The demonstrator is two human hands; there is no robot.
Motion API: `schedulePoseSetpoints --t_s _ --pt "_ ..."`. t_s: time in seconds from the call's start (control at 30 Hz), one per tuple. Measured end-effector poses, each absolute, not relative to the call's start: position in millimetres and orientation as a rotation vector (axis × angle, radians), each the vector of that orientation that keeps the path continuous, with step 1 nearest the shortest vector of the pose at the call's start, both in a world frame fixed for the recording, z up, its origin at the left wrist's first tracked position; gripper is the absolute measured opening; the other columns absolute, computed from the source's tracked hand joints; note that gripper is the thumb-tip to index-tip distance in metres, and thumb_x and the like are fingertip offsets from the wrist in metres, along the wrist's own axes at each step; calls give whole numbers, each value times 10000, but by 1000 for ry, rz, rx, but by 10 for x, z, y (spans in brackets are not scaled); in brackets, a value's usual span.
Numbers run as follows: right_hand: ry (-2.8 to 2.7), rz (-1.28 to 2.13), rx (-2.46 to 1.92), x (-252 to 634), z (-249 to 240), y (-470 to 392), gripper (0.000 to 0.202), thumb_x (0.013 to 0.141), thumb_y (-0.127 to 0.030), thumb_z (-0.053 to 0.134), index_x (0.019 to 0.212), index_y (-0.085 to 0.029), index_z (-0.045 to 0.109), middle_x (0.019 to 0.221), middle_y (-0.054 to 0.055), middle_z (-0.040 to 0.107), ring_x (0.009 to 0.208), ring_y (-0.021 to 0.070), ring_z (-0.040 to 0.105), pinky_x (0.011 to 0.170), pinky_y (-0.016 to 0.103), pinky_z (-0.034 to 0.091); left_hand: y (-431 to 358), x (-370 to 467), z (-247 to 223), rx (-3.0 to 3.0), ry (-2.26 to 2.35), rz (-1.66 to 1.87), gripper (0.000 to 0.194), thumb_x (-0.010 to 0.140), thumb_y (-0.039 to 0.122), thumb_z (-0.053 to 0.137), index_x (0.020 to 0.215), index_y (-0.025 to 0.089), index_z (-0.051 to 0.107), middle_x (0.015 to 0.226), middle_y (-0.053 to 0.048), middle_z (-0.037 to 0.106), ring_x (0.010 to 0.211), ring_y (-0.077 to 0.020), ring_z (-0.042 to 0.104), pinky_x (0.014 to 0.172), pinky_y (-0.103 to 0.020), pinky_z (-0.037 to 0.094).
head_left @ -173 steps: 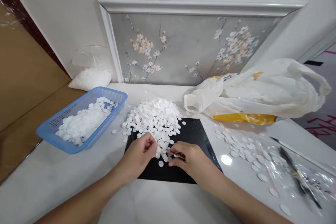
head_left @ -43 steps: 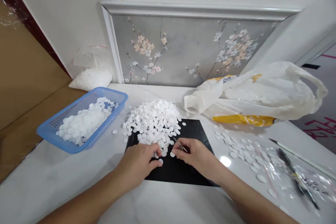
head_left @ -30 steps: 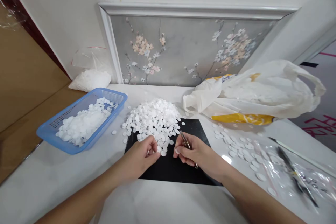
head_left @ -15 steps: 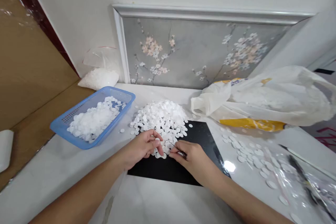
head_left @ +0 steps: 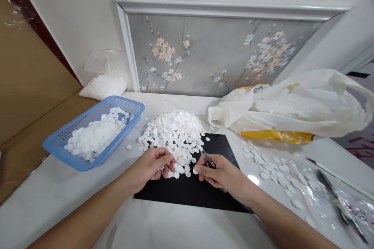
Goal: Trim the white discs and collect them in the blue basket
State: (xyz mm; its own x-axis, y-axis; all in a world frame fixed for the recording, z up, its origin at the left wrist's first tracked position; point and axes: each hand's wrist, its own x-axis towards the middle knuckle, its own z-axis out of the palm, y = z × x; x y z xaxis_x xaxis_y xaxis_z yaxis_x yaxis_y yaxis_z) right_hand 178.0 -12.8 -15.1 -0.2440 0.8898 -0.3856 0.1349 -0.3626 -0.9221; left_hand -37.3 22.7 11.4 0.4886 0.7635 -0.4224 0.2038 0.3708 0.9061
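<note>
Small white round discs (head_left: 175,128) lie in a loose heap, partly on a black mat (head_left: 187,192). My left hand (head_left: 154,164) is at the heap's near left edge, thumb and fingers closed, with a bit of a white disc (head_left: 161,167) showing between them. My right hand (head_left: 217,171) is over the mat to the right, closed around a small metal tool (head_left: 209,160) with a pointed silver tip and dark handle. The tip points up and left. Another white disc is at the right thumb tip. The palm hides most of the tool.
A blue basket (head_left: 117,144) holding more discs stands at left, with a clear bag of white bits (head_left: 103,86) behind. A white plastic bag (head_left: 292,109) lies at right. Scattered discs, clear packets (head_left: 309,194), a black pen-like tool (head_left: 330,186) and a thin white stick (head_left: 336,175) lie nearer.
My hands have moved apart. The right one has turned, so more of the metal tool shows. My left thumb and fingers have closed together. The view has shifted slightly.
</note>
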Motion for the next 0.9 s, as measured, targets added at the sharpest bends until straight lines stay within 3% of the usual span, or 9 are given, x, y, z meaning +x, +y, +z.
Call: schedulePoseSetpoints --t_s 0.13,0.23,0.33,0.4,0.57,0.73,0.9 --pt "-1207 1744 -1348 1788 -96 -112 246 739 -366 610 680 -182 458 603 -14 590 406 38 315 379 197 156 212 -342 127 1193 1079 398 428 804 555 496 806 139 600 712 -35 611 515 -73 444 408 -196 148" --pt "-1218 1728 -1324 1809 -84 -104 169 759 -268 545 683 -198 411 687 3 637 425 48 345 382 196 175 203 -329 149 1270 1111 370 463 812 577 459 650 149 532 654 -16 577 498 -75 405 431 -206 174" --pt "-1422 1467 -1406 1823 -112 -98 51 757 -181 512 736 -202 470 667 -26 612 479 77 404 428 208 271 201 -337 153 1491 1147 388 461 820 537 475 548 174 391 533 58 403 494 -74 323 486 -214 224" --pt "-1625 1176 -1474 1805 -142 -98 52 777 -172 516 781 -204 556 657 -32 591 534 102 457 496 230 342 188 -341 150 1669 1179 394 386 810 483 516 587 184 419 542 72 358 522 -86 327 519 -215 247" --pt "-1911 848 -1413 1684 -181 -108 98 817 -181 561 748 -199 629 760 7 610 640 135 552 577 246 411 96 -311 159 2027 1399 217 94 791 311 542 744 237 576 517 76 403 491 -108 386 502 -224 225" --pt "-2029 667 -1389 1652 -184 -99 231 803 -81 545 598 -188 542 625 -13 507 547 121 505 521 235 397 23 -266 130 2192 1462 128 51 788 305 575 791 269 611 555 62 524 543 -133 492 524 -225 254" --pt "-2048 696 -1356 1691 -199 -82 161 817 -112 580 676 -189 581 679 -4 550 604 127 550 559 233 432 12 -220 50 2248 1418 188 118 826 262 531 861 279 643 624 43 600 590 -146 544 552 -234 288"
